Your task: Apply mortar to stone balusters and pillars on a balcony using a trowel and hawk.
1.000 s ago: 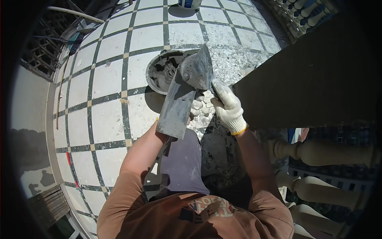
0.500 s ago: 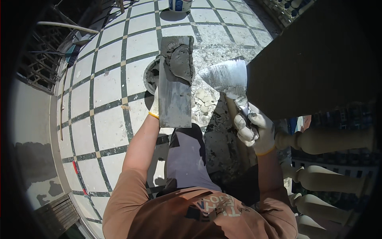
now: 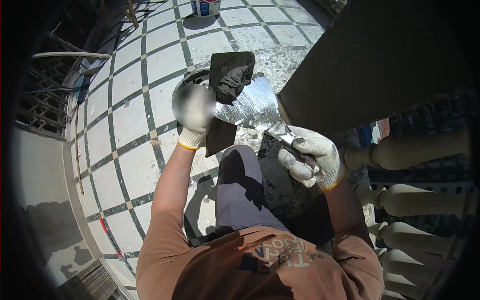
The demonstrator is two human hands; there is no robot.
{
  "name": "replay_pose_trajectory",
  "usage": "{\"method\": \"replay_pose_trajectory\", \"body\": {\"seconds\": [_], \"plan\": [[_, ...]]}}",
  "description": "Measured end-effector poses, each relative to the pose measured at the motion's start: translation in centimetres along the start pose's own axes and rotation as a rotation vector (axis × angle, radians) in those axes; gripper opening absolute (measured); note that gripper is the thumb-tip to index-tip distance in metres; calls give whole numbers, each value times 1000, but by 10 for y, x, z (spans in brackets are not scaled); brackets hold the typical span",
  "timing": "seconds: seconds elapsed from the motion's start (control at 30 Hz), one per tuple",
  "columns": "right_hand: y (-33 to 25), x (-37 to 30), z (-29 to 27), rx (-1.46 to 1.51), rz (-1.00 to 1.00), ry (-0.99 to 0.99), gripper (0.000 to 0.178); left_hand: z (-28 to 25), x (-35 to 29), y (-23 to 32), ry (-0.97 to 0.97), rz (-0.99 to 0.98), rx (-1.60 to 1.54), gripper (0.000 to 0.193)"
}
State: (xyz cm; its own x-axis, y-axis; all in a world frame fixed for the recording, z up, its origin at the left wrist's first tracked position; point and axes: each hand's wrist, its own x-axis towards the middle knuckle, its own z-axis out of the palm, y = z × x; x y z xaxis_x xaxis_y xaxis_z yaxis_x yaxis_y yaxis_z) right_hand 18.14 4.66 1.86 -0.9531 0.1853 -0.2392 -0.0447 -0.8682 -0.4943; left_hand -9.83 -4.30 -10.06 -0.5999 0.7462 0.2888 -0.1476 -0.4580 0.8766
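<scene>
My left hand (image 3: 194,116), in a white glove with a yellow cuff, grips a rectangular plastering trowel (image 3: 220,138) from its left side. A blur covers part of that hand, and the trowel's handle is hidden. The trowel is tilted, with a lump of wet grey mortar (image 3: 240,71) on its far end. My gloved right hand (image 3: 312,157) is closed round the handle of a wide putty knife (image 3: 253,104). The knife's shiny blade lies across the trowel, its edge at the mortar. Below the left hand is a round bucket (image 3: 176,92), partly covered.
A concrete balustrade (image 3: 410,200) runs along the right, beside a large dark slab (image 3: 375,75). On the tiled floor (image 3: 135,165) stands a white-and-blue pail (image 3: 205,7) at the far side. A red-handled tool (image 3: 103,225) lies at left.
The putty knife has moved left onto the trowel. The trowel has tilted, its face turning from lit to dark. The mortar lump has bunched up. My view has shifted slightly.
</scene>
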Motion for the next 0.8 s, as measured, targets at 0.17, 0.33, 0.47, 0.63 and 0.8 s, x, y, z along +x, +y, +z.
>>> {"method": "replay_pose_trajectory", "body": {"seconds": [0.17, 0.33, 0.47, 0.63, 0.8], "plan": [[2, -13, -7, 17, 12, -54, 46, -25, 6, 47, -266, 251, 734, 38], [12, -22, -32, 60, 23, -121, 46, -7, 27, 95, -493, 642, 1210, 42], [20, -31, -46, 77, 7, -200, 47, 2, 33, 111, -594, 694, 1343, 46], [25, -55, -52, -24, -93, -164, 47, 14, 38, 115, -672, 783, 1410, 48], [27, -77, -64, -39, -217, -161, 49, 16, 45, 106, -718, 689, 1419, 46]]}}
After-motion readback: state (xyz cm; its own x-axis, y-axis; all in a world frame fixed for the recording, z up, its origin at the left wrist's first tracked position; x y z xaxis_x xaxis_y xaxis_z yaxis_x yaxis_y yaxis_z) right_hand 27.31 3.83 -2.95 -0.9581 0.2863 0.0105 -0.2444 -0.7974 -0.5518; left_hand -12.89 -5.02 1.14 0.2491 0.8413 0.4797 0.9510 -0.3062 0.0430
